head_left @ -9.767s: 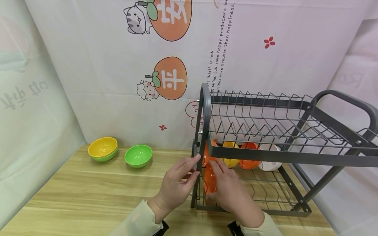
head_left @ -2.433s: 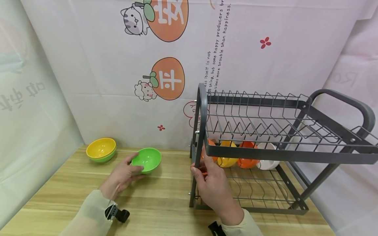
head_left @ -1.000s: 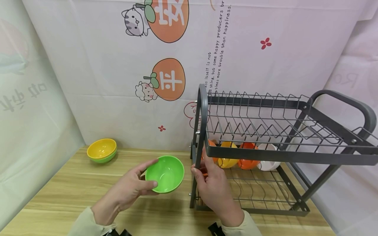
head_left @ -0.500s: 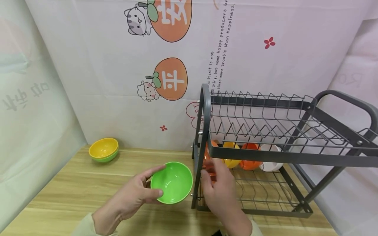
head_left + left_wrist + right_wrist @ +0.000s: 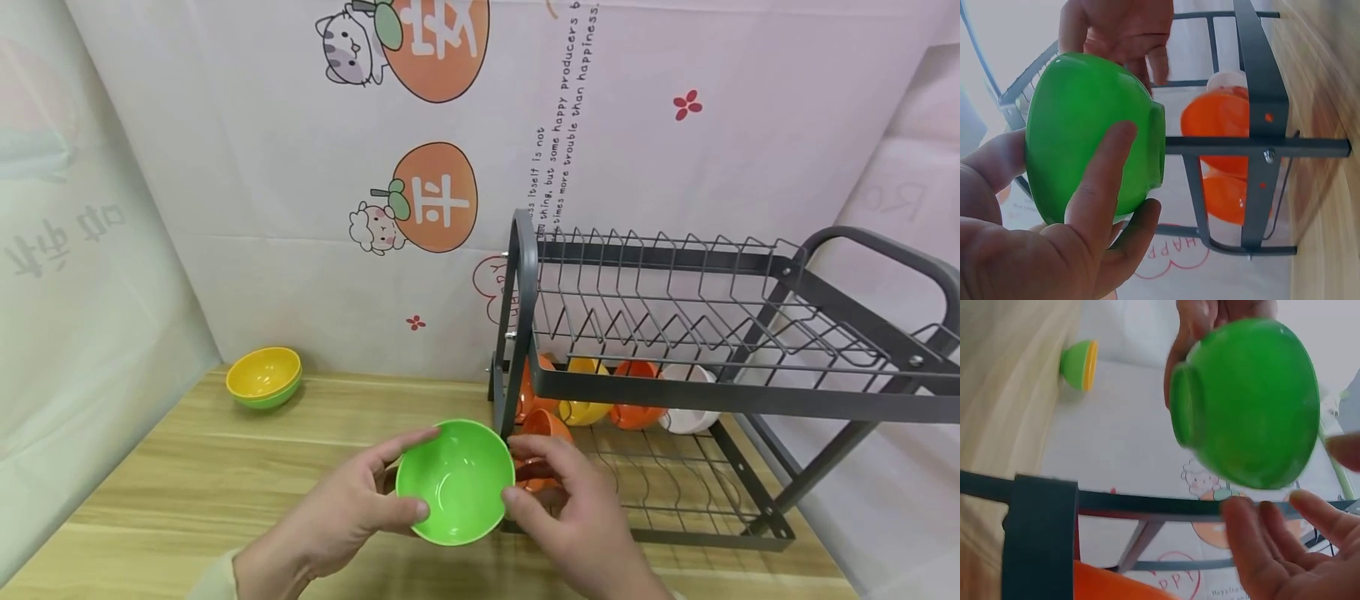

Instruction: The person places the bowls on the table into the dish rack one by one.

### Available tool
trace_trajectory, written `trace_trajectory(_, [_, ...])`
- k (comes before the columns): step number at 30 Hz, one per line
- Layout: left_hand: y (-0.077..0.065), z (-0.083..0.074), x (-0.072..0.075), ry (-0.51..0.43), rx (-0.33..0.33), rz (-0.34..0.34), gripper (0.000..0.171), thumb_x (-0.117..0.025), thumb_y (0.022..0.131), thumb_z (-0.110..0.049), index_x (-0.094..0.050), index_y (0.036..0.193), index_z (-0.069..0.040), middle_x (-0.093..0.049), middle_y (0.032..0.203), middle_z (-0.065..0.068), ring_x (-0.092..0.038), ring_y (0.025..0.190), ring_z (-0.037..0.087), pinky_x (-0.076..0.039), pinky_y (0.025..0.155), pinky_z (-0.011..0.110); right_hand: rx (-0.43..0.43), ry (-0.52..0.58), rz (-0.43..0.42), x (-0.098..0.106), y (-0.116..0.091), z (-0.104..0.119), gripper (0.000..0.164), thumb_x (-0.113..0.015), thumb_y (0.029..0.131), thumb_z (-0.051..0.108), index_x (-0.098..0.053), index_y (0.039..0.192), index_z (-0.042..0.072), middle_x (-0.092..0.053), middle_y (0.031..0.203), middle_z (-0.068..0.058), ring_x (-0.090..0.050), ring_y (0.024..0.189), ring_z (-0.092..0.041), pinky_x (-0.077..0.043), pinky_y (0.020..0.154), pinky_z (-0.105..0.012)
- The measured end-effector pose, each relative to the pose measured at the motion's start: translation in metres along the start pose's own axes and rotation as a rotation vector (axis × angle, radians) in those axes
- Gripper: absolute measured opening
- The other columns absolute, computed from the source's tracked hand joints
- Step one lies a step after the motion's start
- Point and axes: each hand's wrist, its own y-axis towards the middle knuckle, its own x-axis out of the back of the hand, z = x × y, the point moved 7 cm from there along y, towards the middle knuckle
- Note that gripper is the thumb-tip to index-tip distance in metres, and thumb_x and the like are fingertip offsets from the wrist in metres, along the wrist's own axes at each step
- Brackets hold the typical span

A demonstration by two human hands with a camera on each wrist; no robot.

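Observation:
In the head view, a green bowl (image 5: 456, 487) is held up off the table, its inside facing the camera. My left hand (image 5: 337, 508) grips its left side, thumb over the rim; the left wrist view shows fingers (image 5: 1100, 181) spread under the outer wall. On the bowl's other side is my right hand (image 5: 581, 508), with thumb and fingers apart near the rim. In the right wrist view, a small gap seems to separate the right fingers (image 5: 1254, 544) from the bowl. An orange bowl (image 5: 546, 423) stands in the rack's lower tier, partly hidden behind my right hand.
A dark two-tier metal dish rack (image 5: 720, 407) occupies the right side. Along its lower back are an orange bowl (image 5: 529, 400), a yellow bowl (image 5: 583, 410), a red-orange bowl (image 5: 636, 400) and a white bowl (image 5: 688, 408). A yellow bowl (image 5: 262, 373) nests in a green one at the table's far left.
My left hand picked up the green bowl from the table and brought it right and nearer. My right hand let go of the orange bowl in the rack and moved out to the green bowl.

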Motion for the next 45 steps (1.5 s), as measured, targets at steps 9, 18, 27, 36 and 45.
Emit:
trace_trajectory(9, [-0.003,-0.001,-0.015,-0.019,0.013,0.047,0.081,-0.073,0.083,0.001,-0.034,0.154,-0.003,-0.046,0.137,0.024,-0.055,0.111,0.034,-0.057,0.083,0.045,-0.145,0.333,0.336,-0.024,-0.010,-0.008,0.068,-0.067,0.096,0.013,-0.034,0.154,0.024,-0.052,0.128,-0.022,-0.064,0.102,-0.033,-0.058,0.084,-0.036])
trace_trajectory(18, [-0.003,0.001,-0.021,-0.013,0.018,0.063,0.080,-0.072,0.084,0.002,-0.034,0.154,-0.004,-0.050,0.131,0.024,-0.054,0.111,0.034,-0.057,0.082,0.043,-0.180,0.458,0.367,-0.029,-0.012,-0.012,0.079,-0.072,0.092,0.013,-0.027,0.156,0.027,-0.037,0.141,-0.025,-0.059,0.110,-0.037,-0.056,0.088,-0.041])
trace_trajectory(27, [-0.002,0.004,-0.023,-0.019,0.015,0.068,0.080,-0.073,0.084,0.001,-0.034,0.154,-0.003,-0.052,0.128,0.023,-0.055,0.108,0.032,-0.058,0.081,0.040,-0.208,0.453,0.337,-0.024,-0.014,-0.015,0.081,-0.076,0.090,0.017,-0.030,0.156,0.027,-0.040,0.141,-0.024,-0.059,0.110,-0.036,-0.056,0.088,-0.040])
trace_trajectory(36, [0.001,0.005,-0.032,-0.077,0.011,0.117,0.077,-0.071,0.087,-0.002,-0.033,0.154,-0.005,-0.046,0.137,0.022,-0.055,0.113,0.033,-0.057,0.085,0.045,-0.213,0.423,0.307,-0.013,-0.017,-0.016,0.084,-0.079,0.087,0.018,-0.032,0.156,0.023,-0.041,0.142,-0.025,-0.059,0.109,-0.036,-0.057,0.086,-0.041])
trace_trajectory(45, [0.017,-0.008,-0.027,0.179,-0.265,0.021,0.056,-0.056,0.103,-0.014,-0.036,0.155,-0.014,-0.031,0.154,0.014,-0.043,0.132,0.039,-0.056,0.089,0.045,-0.215,0.263,0.296,0.027,-0.018,-0.014,0.085,-0.082,0.083,0.017,-0.037,0.154,0.025,-0.043,0.140,-0.026,-0.061,0.104,-0.035,-0.058,0.083,-0.037])
